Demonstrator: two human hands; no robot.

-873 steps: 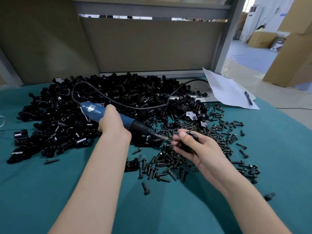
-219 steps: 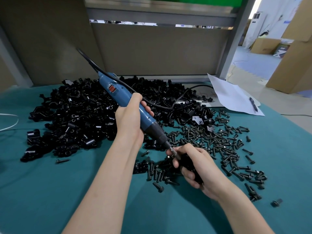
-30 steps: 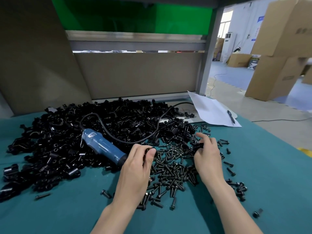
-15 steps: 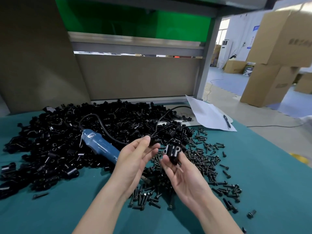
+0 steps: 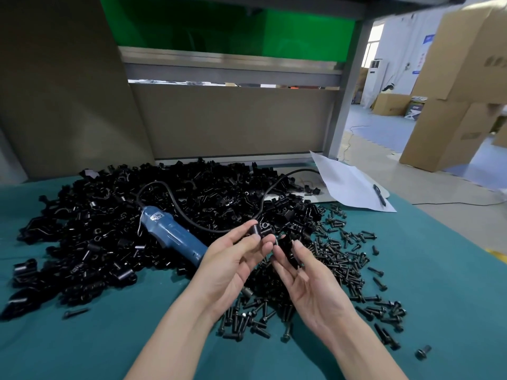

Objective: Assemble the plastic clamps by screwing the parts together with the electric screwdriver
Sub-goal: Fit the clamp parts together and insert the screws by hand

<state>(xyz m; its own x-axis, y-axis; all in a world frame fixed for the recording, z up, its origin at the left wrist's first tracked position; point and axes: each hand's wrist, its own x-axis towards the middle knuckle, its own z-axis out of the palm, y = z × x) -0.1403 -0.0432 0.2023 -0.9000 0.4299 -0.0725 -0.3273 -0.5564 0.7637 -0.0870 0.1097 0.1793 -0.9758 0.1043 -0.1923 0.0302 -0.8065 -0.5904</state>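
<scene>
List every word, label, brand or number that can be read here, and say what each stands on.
No text here can be read.
Label on the electric screwdriver: too blurred to read.
Dark print on the top cardboard box: blurred, unreadable.
Blue sign in the background: too small to read.

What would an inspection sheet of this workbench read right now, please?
Surface: teal mat covers the bench.
Job's things: electric screwdriver lies at the edge of the pile of clamp parts; loose screws beside it.
Clutter: paper sheet with a pen, far right corner.
Grippers: left hand pinches a clamp part; right hand holds a second clamp part.
Cables: screwdriver cord loops over the pile.
Surroundings: cardboard boxes on the floor, right.
</scene>
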